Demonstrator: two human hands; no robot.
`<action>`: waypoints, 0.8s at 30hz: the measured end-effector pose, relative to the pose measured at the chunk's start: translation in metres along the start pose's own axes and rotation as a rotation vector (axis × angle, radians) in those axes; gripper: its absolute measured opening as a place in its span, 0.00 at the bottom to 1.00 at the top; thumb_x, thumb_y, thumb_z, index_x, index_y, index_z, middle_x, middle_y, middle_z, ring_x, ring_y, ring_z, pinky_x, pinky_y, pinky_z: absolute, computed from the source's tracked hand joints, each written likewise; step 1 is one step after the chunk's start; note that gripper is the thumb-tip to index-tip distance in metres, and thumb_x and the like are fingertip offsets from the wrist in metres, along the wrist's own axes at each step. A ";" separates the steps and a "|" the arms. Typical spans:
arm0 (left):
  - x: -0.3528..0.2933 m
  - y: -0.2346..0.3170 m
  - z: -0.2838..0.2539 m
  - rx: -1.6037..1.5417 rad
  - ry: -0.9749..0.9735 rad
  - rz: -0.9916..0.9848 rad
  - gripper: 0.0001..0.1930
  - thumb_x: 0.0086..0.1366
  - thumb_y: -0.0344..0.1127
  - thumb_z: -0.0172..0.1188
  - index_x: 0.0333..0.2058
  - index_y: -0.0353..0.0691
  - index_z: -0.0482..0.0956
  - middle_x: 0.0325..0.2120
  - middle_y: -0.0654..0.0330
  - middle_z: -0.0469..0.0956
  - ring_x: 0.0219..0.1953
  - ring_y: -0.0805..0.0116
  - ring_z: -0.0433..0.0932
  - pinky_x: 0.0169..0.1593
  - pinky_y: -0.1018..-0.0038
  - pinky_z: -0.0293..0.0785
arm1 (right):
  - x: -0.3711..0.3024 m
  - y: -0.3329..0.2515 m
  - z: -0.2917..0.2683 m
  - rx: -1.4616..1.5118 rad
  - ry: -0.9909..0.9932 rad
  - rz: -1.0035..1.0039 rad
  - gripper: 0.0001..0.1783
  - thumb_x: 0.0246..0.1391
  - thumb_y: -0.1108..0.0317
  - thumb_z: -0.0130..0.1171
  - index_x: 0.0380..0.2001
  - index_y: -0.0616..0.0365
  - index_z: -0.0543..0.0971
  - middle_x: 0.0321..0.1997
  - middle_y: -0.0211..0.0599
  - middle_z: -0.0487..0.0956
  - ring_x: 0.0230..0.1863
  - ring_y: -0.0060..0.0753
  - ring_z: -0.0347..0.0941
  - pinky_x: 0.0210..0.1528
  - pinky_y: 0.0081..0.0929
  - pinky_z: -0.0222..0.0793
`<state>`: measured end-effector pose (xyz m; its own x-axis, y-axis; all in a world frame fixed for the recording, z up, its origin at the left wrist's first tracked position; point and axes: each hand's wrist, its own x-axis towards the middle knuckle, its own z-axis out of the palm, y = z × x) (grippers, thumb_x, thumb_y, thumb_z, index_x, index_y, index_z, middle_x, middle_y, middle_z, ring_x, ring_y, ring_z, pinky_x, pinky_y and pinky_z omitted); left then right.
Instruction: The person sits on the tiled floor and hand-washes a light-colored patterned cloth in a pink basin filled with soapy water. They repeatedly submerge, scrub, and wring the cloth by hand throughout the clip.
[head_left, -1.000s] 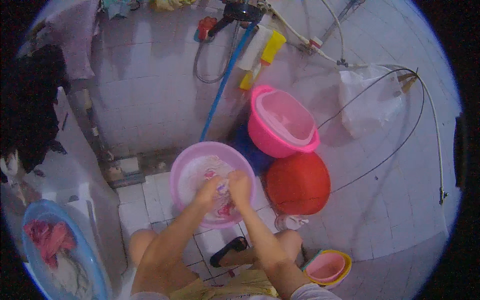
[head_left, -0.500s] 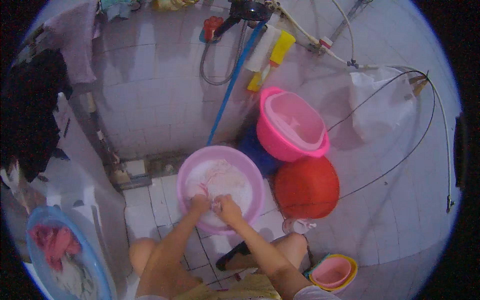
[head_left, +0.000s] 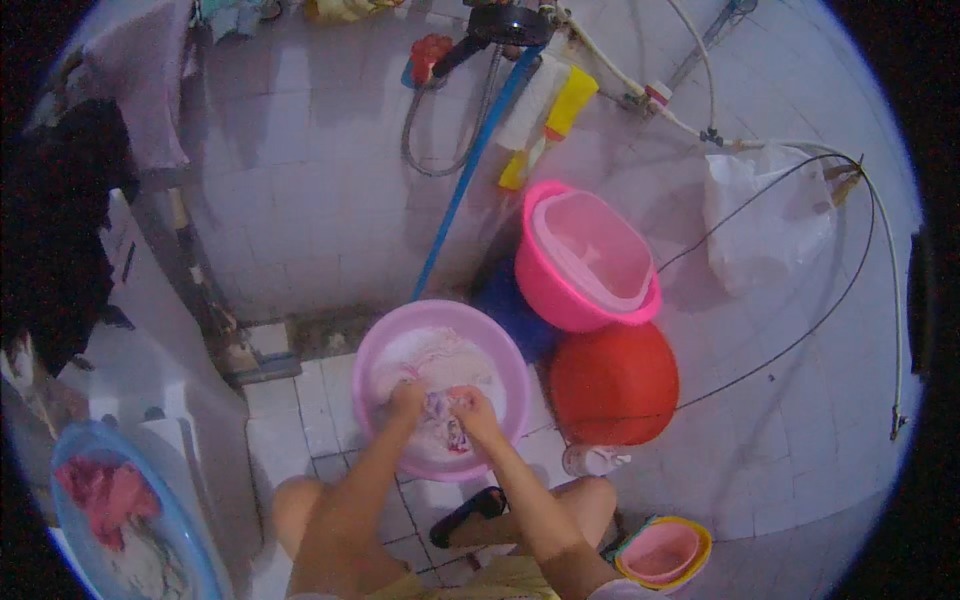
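A lilac plastic basin [head_left: 519,380] stands on the tiled floor before me, between my knees. Whitish suds or water and a pale pink cloth [head_left: 452,360] lie in it. Over the basin's near half, my left hand [head_left: 406,398] and my right hand [head_left: 474,412] are both closed on one small piece of wet cloth [head_left: 440,405]. This cloth is pale with dark and reddish patterning, and it spans the gap between my fists. Its lower end hangs down beside my right hand. My fingertips are partly hidden.
A blue tub [head_left: 88,435] with pink and whitish laundry stands at left beside a white appliance [head_left: 215,470]. To the right are a pink basin [head_left: 535,265], a red basin [head_left: 615,385], a white bottle [head_left: 592,460] and small nested bowls [head_left: 665,552]. A blue pole [head_left: 455,210] leans behind.
My hands have moved apart, the right one outward to the right. The patterned cloth now shows stretched between them, where before it was mostly hidden. The view has shifted slightly.
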<state>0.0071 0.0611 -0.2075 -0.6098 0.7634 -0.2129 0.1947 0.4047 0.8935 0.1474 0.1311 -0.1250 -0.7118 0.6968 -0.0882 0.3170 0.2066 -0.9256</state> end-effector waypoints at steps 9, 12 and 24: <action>-0.044 0.087 -0.034 -1.244 -0.362 -0.557 0.21 0.56 0.48 0.56 0.43 0.42 0.72 0.36 0.60 0.74 0.38 0.66 0.74 0.38 0.69 0.72 | -0.049 -0.113 0.037 -0.211 0.278 -0.248 0.07 0.43 0.66 0.55 0.26 0.55 0.79 0.24 0.42 0.76 0.25 0.45 0.72 0.29 0.34 0.66; -0.029 0.055 -0.021 -0.691 -0.297 0.174 0.18 0.58 0.44 0.53 0.44 0.42 0.71 0.36 0.57 0.73 0.38 0.63 0.73 0.35 0.65 0.73 | -0.009 -0.101 0.042 -0.301 0.521 -0.220 0.09 0.45 0.63 0.52 0.26 0.53 0.79 0.24 0.41 0.77 0.27 0.49 0.73 0.30 0.37 0.66; -0.015 0.085 -0.023 -1.102 -0.162 -0.323 0.21 0.59 0.47 0.50 0.45 0.39 0.71 0.35 0.60 0.73 0.37 0.68 0.74 0.37 0.72 0.73 | -0.050 -0.142 0.029 -0.399 0.426 -0.091 0.08 0.49 0.65 0.48 0.29 0.59 0.68 0.26 0.51 0.72 0.32 0.54 0.70 0.33 0.44 0.63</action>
<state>0.0153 0.0723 -0.1190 -0.3878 0.7926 -0.4706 -0.7757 -0.0047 0.6311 0.1198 0.0474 -0.0002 -0.4590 0.8614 0.2174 0.5364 0.4638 -0.7051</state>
